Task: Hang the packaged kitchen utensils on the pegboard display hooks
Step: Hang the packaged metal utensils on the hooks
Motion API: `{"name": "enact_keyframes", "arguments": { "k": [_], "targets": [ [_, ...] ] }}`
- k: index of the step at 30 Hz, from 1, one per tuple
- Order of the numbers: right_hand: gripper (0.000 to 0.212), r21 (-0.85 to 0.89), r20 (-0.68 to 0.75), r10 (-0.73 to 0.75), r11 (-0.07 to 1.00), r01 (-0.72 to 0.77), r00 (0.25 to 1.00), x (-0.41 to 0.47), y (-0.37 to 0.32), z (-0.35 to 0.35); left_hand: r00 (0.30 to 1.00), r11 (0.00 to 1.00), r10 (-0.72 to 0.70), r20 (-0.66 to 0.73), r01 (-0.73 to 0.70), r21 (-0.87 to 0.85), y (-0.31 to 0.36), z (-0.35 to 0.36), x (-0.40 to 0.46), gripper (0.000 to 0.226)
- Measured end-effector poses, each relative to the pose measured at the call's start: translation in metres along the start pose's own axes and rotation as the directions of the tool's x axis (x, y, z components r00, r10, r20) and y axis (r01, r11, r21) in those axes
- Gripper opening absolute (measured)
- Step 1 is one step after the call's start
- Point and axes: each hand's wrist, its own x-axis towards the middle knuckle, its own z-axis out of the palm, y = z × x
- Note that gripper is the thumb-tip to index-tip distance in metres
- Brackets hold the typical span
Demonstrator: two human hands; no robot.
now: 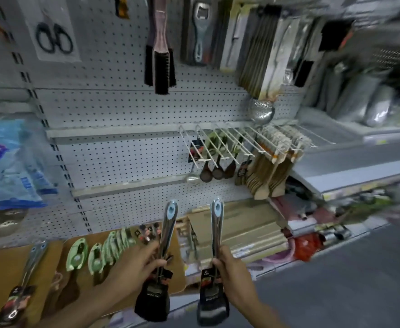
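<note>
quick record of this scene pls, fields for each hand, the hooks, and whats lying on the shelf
left hand: left hand grips left utensil by its metal handle
right hand: right hand grips right utensil, same kind
utensil ends: blue hang-hole tips point up, black heads down
hooks: white display hooks on the pegboard, some bare, some carrying dark ladles
shelf: green peelers, another packaged utensil

Even, cool overhead light on my view, soft shadows, glare on chrome utensil handles (167,235), heavy motion blur at right edge, wide-angle bowing of pegboard (123,110), centre approx. sharp.
</note>
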Motion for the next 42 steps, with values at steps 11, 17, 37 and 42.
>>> {"name": "enact_keyframes", "arguments": {
  "k": [11, 17, 37, 42],
  "targets": [
    [0.007, 0.216, -0.048, 0.205, 0.958, -0.190, 0.978, 0.001, 0.084, -0.088, 0.988, 0.991, 0.134, 0.077, -0.131, -0.038, 0.103, 0.052, 0.090, 0.098],
    [0.004, 0.269, -0.082, 0.269, 0.933, -0.239, 0.960, 0.021, 0.120, -0.113, 0.964, 0.975, 0.223, 0.144, -0.220, -0.036, 0.130, 0.078, 0.144, 0.096],
    [0.015, 0.172, -0.137, 0.304, 0.944, -0.280, 0.943, 0.155, 0.195, -0.190, 0.943, 0.958, 0.280, 0.181, -0.262, -0.118, 0.156, 0.131, 0.322, 0.038],
    [0.018, 0.129, -0.102, 0.239, 0.966, -0.225, 0.966, 0.192, 0.227, -0.205, 0.967, 0.971, 0.234, 0.099, -0.229, -0.063, 0.157, 0.157, 0.342, 0.059]
  ]
}}
